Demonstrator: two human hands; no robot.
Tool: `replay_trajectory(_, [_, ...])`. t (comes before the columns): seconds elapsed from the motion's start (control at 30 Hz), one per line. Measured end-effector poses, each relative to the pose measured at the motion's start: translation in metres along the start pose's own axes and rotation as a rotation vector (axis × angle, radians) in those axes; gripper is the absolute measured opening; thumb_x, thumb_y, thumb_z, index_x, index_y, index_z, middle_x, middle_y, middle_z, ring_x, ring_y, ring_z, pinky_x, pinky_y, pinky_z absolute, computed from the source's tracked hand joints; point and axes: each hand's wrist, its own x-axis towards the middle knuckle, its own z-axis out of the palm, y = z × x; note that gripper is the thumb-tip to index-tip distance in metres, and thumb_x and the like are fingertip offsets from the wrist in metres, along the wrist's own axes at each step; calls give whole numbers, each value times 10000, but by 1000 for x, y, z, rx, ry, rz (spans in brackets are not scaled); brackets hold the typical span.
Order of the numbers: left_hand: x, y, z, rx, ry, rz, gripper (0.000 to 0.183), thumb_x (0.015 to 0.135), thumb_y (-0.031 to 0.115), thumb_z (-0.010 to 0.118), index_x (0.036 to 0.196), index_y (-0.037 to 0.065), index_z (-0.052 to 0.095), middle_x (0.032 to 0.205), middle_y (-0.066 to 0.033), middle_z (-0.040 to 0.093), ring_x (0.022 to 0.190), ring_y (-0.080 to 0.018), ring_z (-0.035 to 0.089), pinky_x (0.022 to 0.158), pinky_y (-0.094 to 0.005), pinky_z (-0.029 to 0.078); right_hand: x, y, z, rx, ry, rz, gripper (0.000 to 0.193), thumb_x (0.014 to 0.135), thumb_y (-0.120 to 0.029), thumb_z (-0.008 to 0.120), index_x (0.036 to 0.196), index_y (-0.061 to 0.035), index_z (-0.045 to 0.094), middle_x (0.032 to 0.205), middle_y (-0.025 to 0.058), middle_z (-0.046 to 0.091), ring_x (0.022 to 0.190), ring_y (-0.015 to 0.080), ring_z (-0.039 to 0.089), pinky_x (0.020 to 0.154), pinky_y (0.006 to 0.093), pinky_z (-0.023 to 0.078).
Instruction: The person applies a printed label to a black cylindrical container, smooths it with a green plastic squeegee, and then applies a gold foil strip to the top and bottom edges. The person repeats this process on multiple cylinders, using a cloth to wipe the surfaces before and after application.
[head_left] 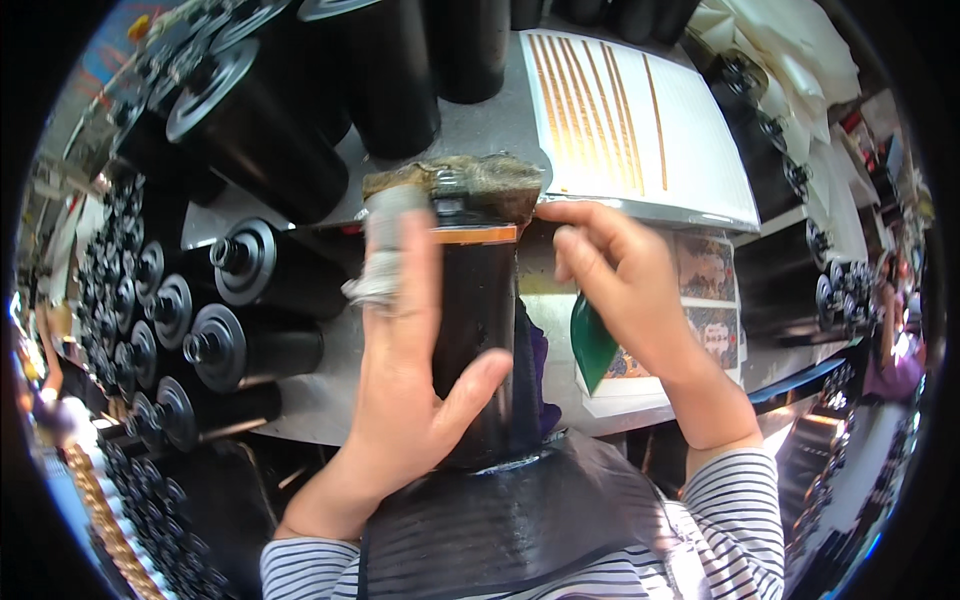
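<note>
A black cylinder (478, 330) lies lengthwise before me, its near end against my dark apron. A shiny copper-gold strip (480, 235) crosses it near the far end, where a worn brownish padded block (490, 185) sits. My left hand (405, 350) lies open along the cylinder's left side, thumb spread over the top. Grey-white cloth (385, 250) is wrapped on its fingers, which are smeared by motion. My right hand (622, 275) has its index fingertip by the cylinder's far right edge, thumb bent. A green flat scraper (592, 345) sticks out below its palm, its grip partly hidden.
A white sheet (700, 130) with several copper-gold strips lies at the far right of the metal table. Black cylinders (255, 130) stand at the far left, and more lie on their sides (250, 345) at left. Printed patterned cards (705, 270) lie beyond my right hand.
</note>
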Motion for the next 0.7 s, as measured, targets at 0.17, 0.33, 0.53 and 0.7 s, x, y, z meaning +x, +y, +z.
replay_trajectory(0.17, [-17,-25,11,-790,68,-249,937,897,355,596,1512,24,-28,1459,-235,337,1385,-321,287,1136,-443,171,-40,-7,22,-240,-24,-378,536,802,-81,681,1299,35,516,669,105,607,584,263,578,544,351,473])
replay_trajectory(0.33, [3,1,-12,316,-48,96,595,817,12,512,1407,59,451,1393,-139,487,1424,-380,228,1093,-576,-123,-41,-3,19,-310,-11,-414,588,766,-20,687,1324,23,508,688,83,605,588,216,577,561,318,468])
replay_trajectory(0.53, [1,2,-5,-197,166,-24,614,852,69,579,1418,-40,367,1396,-207,433,1357,-341,351,1141,-439,183,-34,2,18,-241,88,-335,591,780,-165,737,1302,7,522,644,46,577,571,206,559,516,317,461])
replay_trajectory(0.7, [6,-20,3,-258,115,-42,688,952,379,473,1443,-60,272,1464,-234,295,1351,-318,321,1120,-393,226,-32,-5,17,-231,-59,-393,659,769,-237,757,1338,-15,510,675,26,584,574,171,543,502,302,450])
